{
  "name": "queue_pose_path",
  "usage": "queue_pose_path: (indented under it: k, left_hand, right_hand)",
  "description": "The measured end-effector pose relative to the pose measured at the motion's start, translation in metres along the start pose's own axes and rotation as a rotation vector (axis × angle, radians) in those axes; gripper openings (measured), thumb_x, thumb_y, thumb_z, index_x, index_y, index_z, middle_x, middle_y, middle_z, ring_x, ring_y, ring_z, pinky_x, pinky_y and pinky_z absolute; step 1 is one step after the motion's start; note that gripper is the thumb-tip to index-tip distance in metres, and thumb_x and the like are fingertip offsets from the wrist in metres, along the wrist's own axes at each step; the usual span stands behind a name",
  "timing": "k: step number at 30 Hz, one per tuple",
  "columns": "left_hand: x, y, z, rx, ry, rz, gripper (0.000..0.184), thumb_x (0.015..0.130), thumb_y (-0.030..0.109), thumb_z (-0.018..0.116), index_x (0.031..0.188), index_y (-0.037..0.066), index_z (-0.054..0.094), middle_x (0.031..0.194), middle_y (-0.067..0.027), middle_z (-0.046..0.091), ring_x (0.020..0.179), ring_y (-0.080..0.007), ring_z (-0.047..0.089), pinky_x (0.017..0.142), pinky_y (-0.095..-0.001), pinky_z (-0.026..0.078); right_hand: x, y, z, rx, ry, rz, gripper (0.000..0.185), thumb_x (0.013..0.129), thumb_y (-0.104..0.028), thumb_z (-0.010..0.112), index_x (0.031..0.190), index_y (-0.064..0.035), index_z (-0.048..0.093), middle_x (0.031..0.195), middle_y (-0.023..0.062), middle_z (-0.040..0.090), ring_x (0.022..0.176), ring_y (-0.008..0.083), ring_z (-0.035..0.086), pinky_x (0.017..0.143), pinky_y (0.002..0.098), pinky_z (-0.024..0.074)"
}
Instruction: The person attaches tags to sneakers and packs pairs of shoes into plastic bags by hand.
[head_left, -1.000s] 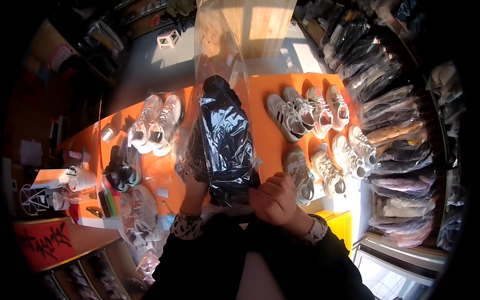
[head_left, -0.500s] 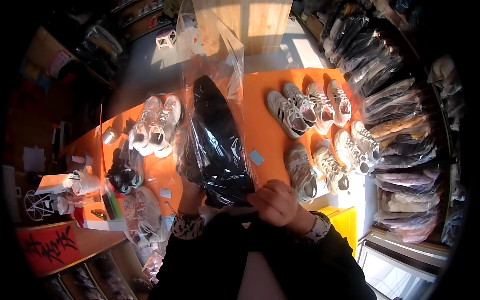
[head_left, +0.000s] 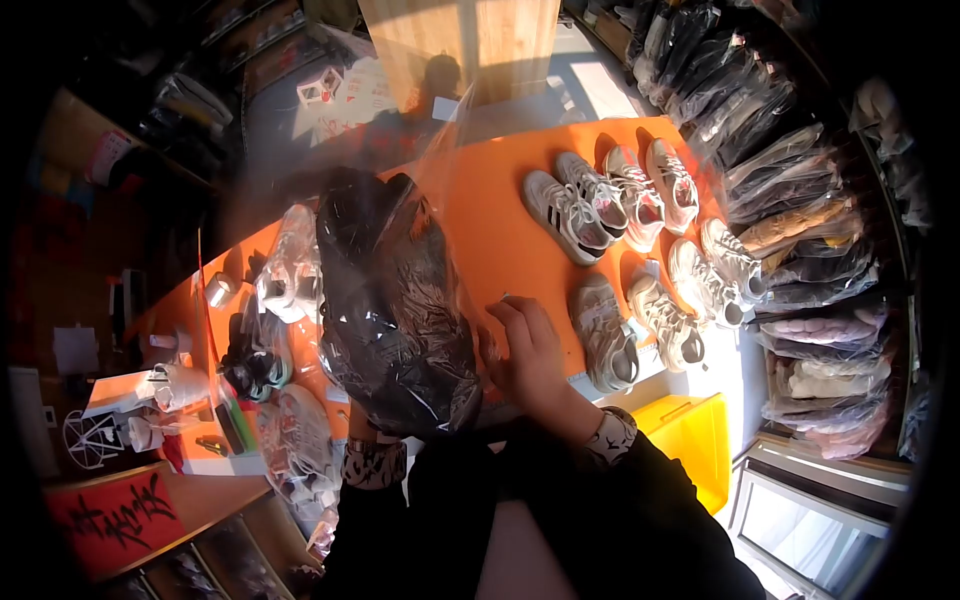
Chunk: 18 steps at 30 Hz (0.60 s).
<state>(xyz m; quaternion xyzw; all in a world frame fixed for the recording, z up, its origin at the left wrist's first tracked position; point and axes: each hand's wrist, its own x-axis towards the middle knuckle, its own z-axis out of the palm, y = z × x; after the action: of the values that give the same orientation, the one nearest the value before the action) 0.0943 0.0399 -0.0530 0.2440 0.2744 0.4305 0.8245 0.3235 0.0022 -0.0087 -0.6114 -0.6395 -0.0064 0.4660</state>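
Observation:
A clear plastic bag [head_left: 400, 300] with something bulky and black inside, perhaps a pair of boots, stands upright before me. My left hand is hidden behind it, with only the cuffed wrist [head_left: 372, 455] showing below; the bag appears held from that side. To the right of the bag, my right hand [head_left: 535, 365] reaches over the orange table [head_left: 500, 190], its fingers bent and thumb apart. A small pale edge shows at its fingertips, where the light-blue card lay. Bagged white sneakers [head_left: 290, 270] are partly covered by the bag.
Several loose sneakers [head_left: 605, 335] stand on the table's right half. Bagged dark shoes [head_left: 255, 355] and bagged pale shoes [head_left: 300, 435] lie at left. A yellow bin [head_left: 690, 450] is near my right elbow. Wrapped goods [head_left: 810, 260] fill the right-hand rack.
The bag has turned and shifted left, its black contents now looking wider. My right hand has left the bag's lower edge and moved up over the spot of the blue card.

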Motion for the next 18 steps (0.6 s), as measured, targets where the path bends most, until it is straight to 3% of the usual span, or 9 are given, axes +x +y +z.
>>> queue_pose_path:
  k: [3,6,13,18]
  left_hand:
    - [-0.004,0.003,-0.003,-0.017,-0.004,-0.009,0.035,0.094,0.016,0.052,0.125,-0.001,0.05,0.12,-0.0123,0.057,0.103,-0.0212,0.059,0.086,-0.0325,0.049]
    - [-0.009,0.003,-0.005,-0.037,-0.002,-0.015,0.035,0.094,0.016,0.051,0.124,-0.001,0.05,0.119,-0.0121,0.058,0.101,-0.0209,0.059,0.085,-0.0322,0.05]
    - [-0.007,0.007,-0.001,-0.051,0.011,-0.01,0.034,0.095,0.016,0.051,0.123,-0.001,0.05,0.116,-0.0118,0.059,0.098,-0.0204,0.06,0.082,-0.0317,0.051]
    - [-0.002,0.008,0.005,-0.057,0.016,-0.017,0.033,0.095,0.017,0.05,0.123,-0.001,0.05,0.115,-0.0115,0.059,0.096,-0.02,0.061,0.08,-0.0313,0.052]
  right_hand:
    - [-0.013,0.015,0.016,0.017,-0.158,0.144,0.014,0.076,-0.004,0.067,0.088,-0.0038,0.06,0.08,0.012,0.06,0.069,0.0307,0.061,0.058,0.0398,0.0483]
    - [-0.026,0.02,0.029,0.056,-0.207,0.14,0.005,0.079,-0.005,0.063,0.079,-0.0049,0.059,0.068,0.0106,0.058,0.06,0.0311,0.06,0.052,0.041,0.0464]
    - [-0.044,0.018,0.027,0.117,-0.29,0.181,0.01,0.076,-0.006,0.065,0.076,-0.0049,0.054,0.066,0.0128,0.056,0.055,0.0354,0.057,0.047,0.0429,0.0441]
    - [-0.051,0.007,0.005,0.172,-0.457,0.236,0.013,0.076,-0.013,0.066,0.081,-0.0055,0.057,0.068,0.0113,0.058,0.059,0.0356,0.059,0.052,0.045,0.0458]
